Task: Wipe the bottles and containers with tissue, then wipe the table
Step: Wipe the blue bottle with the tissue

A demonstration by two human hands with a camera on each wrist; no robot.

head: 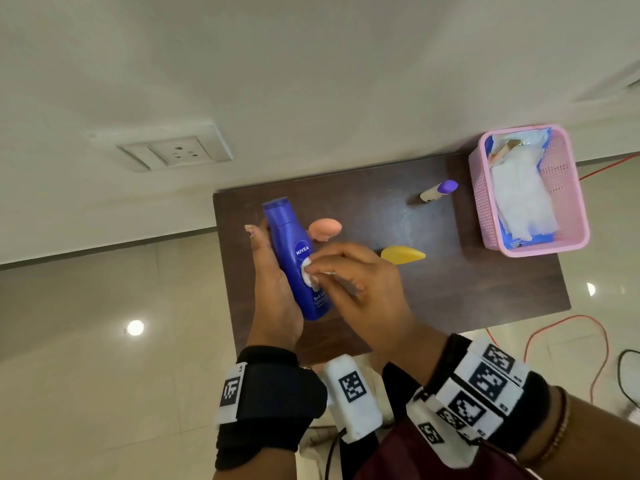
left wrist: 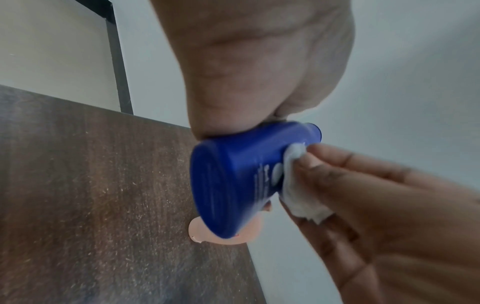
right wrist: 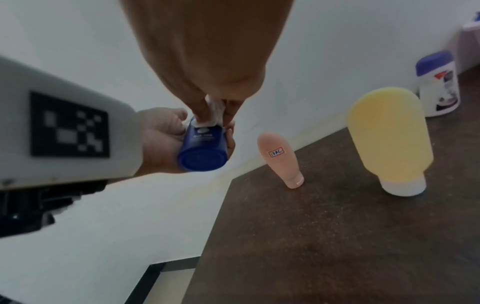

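One bottle is under the wipe now: the left hand (head: 273,289) wraps the blue lotion bottle (head: 298,261) above the surface (head: 450,289), while the right hand (head: 360,289) pinches a tissue wad (head: 308,271) against its label. Beyond them stand the peach tube (head: 325,228), yellow tube (head: 403,254) and purple-capped bottle (head: 438,192), with no telling whether they're wiped; the surface probably waits too. Farthest off, the pink basket (head: 575,209) holds white tissues.

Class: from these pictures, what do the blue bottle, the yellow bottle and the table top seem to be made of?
Blue bottle: glossy hard plastic, judging by its sheen and printed logo.
Yellow bottle: matt, faintly translucent, probably soft silicone or plastic.
Table: dark wood-grain surface, possibly laminate; streaks show.
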